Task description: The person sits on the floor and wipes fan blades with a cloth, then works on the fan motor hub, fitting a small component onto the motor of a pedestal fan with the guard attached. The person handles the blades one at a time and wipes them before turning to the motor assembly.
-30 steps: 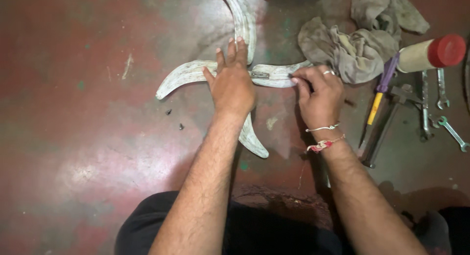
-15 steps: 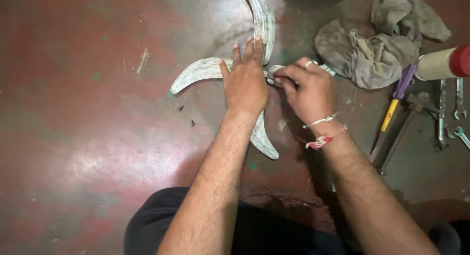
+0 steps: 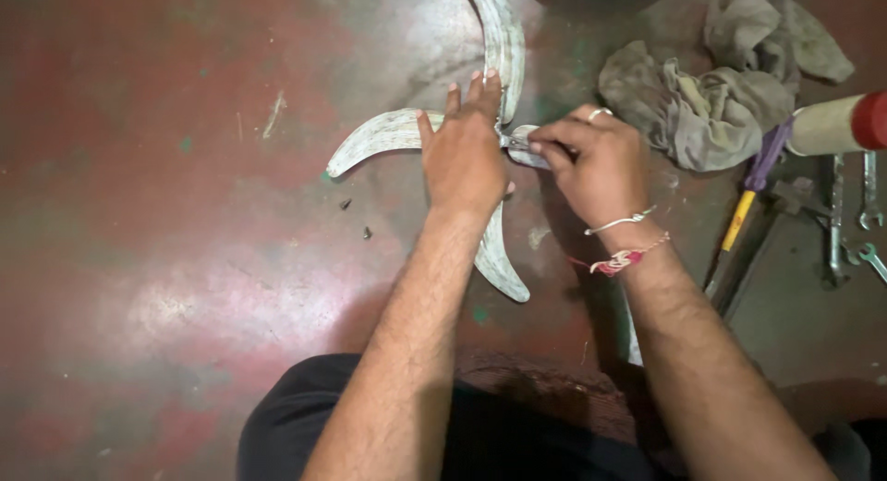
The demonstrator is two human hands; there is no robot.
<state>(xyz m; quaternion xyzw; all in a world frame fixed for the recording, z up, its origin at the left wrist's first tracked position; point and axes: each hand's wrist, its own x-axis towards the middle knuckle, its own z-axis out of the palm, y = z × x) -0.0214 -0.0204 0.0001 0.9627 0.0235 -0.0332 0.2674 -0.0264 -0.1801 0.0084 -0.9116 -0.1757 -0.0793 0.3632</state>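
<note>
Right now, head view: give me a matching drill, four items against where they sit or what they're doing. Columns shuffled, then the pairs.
Items:
1. left hand
2. right hand
3. grey rags
4. screwdriver

Places or states:
A. heaped on the floor, upper right
B. flat, palm down on the middle of the curved fan blades
C. lying on the floor just below the rags, yellow shaft, purple handle
D. fingers pinched at the right-hand blade stub

Pairs: 1-B, 2-D, 3-A, 4-C
</note>
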